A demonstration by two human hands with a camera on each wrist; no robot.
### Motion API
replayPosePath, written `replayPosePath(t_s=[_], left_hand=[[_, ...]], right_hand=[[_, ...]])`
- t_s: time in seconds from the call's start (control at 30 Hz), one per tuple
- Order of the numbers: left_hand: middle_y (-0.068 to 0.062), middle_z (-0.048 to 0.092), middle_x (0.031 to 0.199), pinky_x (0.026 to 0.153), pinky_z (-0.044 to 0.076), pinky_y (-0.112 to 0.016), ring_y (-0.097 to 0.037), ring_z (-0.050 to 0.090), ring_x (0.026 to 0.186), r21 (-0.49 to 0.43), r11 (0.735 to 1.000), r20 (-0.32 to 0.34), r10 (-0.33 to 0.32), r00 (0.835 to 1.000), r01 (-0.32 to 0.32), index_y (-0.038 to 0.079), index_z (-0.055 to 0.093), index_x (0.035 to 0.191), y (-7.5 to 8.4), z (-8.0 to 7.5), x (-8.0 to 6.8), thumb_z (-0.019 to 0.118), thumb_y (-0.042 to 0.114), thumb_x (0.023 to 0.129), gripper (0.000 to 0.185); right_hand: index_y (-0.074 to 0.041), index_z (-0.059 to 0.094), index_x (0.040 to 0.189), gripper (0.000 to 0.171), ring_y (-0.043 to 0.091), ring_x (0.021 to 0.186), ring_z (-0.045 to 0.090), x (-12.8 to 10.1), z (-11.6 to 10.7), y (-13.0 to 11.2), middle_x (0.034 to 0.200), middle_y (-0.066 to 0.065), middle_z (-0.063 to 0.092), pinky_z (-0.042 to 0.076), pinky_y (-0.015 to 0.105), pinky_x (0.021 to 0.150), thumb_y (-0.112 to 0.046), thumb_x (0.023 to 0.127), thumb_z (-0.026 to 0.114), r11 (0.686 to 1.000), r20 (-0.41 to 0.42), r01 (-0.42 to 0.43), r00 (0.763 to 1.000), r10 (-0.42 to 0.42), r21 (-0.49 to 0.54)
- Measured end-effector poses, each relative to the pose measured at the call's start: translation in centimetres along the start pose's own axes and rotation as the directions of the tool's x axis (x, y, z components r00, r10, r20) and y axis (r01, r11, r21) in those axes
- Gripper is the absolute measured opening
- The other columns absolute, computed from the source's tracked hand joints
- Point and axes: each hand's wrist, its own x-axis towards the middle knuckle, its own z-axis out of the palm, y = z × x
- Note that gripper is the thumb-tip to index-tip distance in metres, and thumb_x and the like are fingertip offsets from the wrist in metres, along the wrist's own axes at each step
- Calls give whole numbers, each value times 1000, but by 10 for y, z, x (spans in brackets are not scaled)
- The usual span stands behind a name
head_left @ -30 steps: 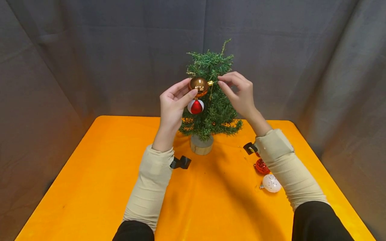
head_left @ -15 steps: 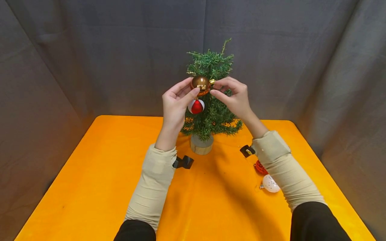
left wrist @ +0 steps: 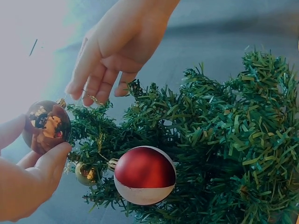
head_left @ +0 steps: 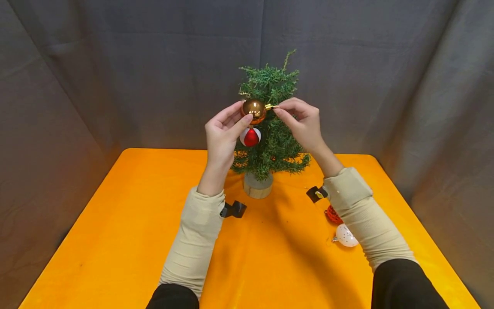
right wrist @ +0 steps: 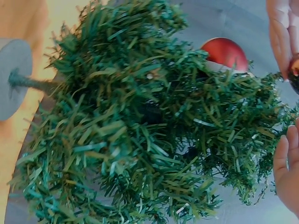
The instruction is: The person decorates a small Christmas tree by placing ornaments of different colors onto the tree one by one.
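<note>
A shiny gold bauble [head_left: 254,110] is held between the thumb and fingers of my left hand [head_left: 223,133], its cap turned to the right. My right hand [head_left: 302,120] pinches the thin hanging loop by that cap, thumb against forefinger. Both hands are in front of the small artificial Christmas tree [head_left: 275,150]. Just below the gold bauble, a red and white bauble [left wrist: 145,175] hangs on the tree. A smaller gold ornament [left wrist: 86,174] shows among the branches in the left wrist view. The right wrist view catches the held bauble only at its edge.
The tree stands on a round wood and grey base [head_left: 257,186] on an orange cloth-covered table [head_left: 135,223]. At the right lie a red bauble [head_left: 333,214] and a white speckled bauble [head_left: 346,235], partly behind the right sleeve [head_left: 359,206]. Grey curtains [head_left: 173,77] surround the table.
My right hand has moved in to the bauble's cap and then slightly back, now pinching its loop. The left hand and gold bauble shifted a little right, then back left.
</note>
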Motion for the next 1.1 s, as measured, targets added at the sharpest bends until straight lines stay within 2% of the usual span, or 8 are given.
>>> replayPosePath(t_s=[0.17,0.4,0.47,0.67,0.93,1.03,1.1], left_hand=[[-20,59,108,83,46,-31,-20,58,93,36,999,12,12,1000,-13,-14,55,112,0,-1,-2,63,-11,76,37],[-19,60,108,81,47,-30,-20,57,97,153,986,51,56,997,-63,-11,57,111,1,-2,-6,67,-7,75,38],[-19,60,107,80,47,-30,-19,57,96,166,984,60,55,997,-64,-11,58,111,1,-2,-6,67,-6,75,38],[-20,61,105,78,49,-31,-20,58,93,226,972,88,36,995,-55,-10,59,110,-2,-2,-6,68,-4,75,37],[-19,62,103,74,50,-29,-22,60,91,305,952,126,-38,991,-2,-7,59,111,-4,-2,-5,68,0,76,36],[-19,61,103,76,49,-29,-24,60,92,321,947,138,-66,988,19,-7,59,112,-4,-2,-5,68,1,77,37],[-18,62,103,80,48,-30,-22,60,92,363,932,139,-80,987,24,-6,59,112,-3,-2,-4,68,2,77,37]], right_hand=[[11,63,82,7,16,65,53,0,-4,11,80,13,61,45,24,61,12,82,55,993,-50,-63,996,68,101],[5,66,84,13,20,70,58,4,-6,14,81,7,65,48,29,61,9,84,54,972,-92,-125,985,146,200],[6,66,84,14,18,71,59,5,-7,14,80,6,66,48,30,61,10,84,53,972,-92,-116,986,137,202],[19,58,86,9,14,67,61,8,-8,13,76,1,66,49,28,61,12,84,52,984,-67,-77,994,89,162],[20,59,86,10,15,63,60,11,-9,12,71,2,65,49,26,64,11,83,54,985,-33,-81,996,87,149],[20,59,85,9,13,62,59,11,-10,12,70,-1,64,48,25,63,14,82,53,990,-22,-78,997,81,117],[21,58,85,9,12,62,60,11,-11,13,70,-3,64,49,25,63,12,83,54,993,-10,-72,997,73,95]])
